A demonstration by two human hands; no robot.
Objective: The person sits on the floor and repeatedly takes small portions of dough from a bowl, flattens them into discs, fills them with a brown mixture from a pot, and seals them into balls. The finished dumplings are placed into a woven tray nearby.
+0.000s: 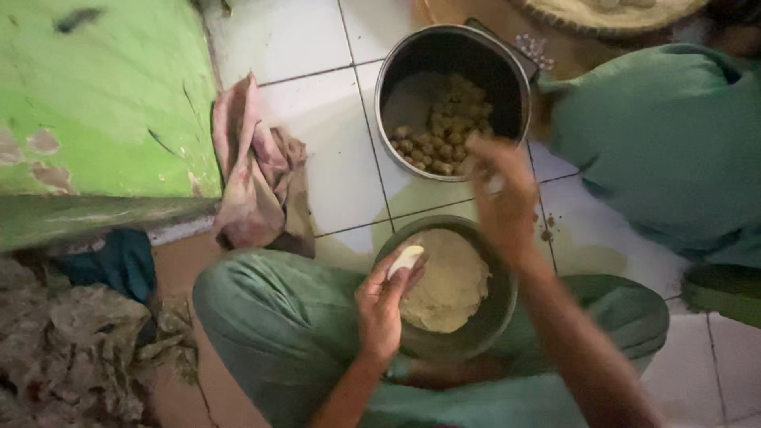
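My left hand point(383, 303) holds a small pale piece of dough point(405, 259) between its fingers, over the near rim of a dark bowl point(498, 313) that rests between my crossed legs in green trousers. A mound of pale dough point(452, 281) fills that bowl. My right hand point(501, 194), blurred, reaches out at the near edge of a large metal pot point(400, 67) on the tiled floor; what its fingers hold I cannot tell. Several small brownish balls point(445, 131) lie in the bottom of the pot.
A crumpled pink cloth point(258, 170) lies on the white tiles to the left of the pot, beside a green painted wall point(103, 103). Another person in green clothing point(674, 143) sits at the right. A woven tray point(610, 16) is at the top edge.
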